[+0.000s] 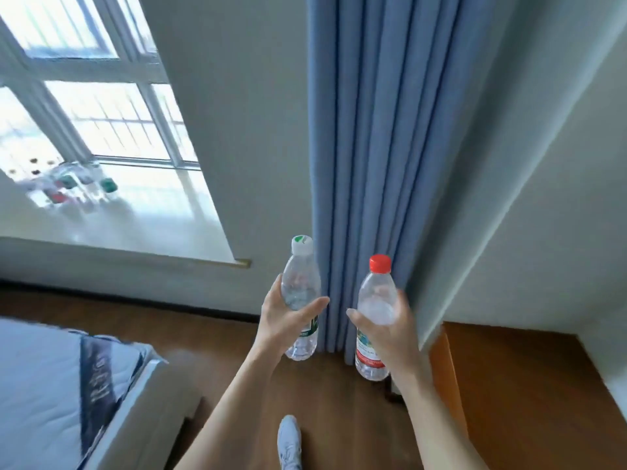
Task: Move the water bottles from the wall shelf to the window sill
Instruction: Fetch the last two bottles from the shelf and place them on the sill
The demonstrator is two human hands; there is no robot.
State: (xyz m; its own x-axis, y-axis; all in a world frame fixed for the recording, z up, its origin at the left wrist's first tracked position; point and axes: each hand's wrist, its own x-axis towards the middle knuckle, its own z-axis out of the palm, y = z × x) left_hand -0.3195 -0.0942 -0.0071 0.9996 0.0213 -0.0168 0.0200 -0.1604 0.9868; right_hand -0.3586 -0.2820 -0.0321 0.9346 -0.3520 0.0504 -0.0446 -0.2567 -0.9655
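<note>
1. A pleated blue fabric curtain is hung down the middle of the view, reaching a brown wooden plank floor.
2. A bed with a pale blue quilted cover is seen at the lower left, crossed by a dark blue band.
3. An orange-brown wooden cabinet is set against the grey wall at the lower right.
4. A white sneaker is planted on the floor at the bottom edge.
</note>
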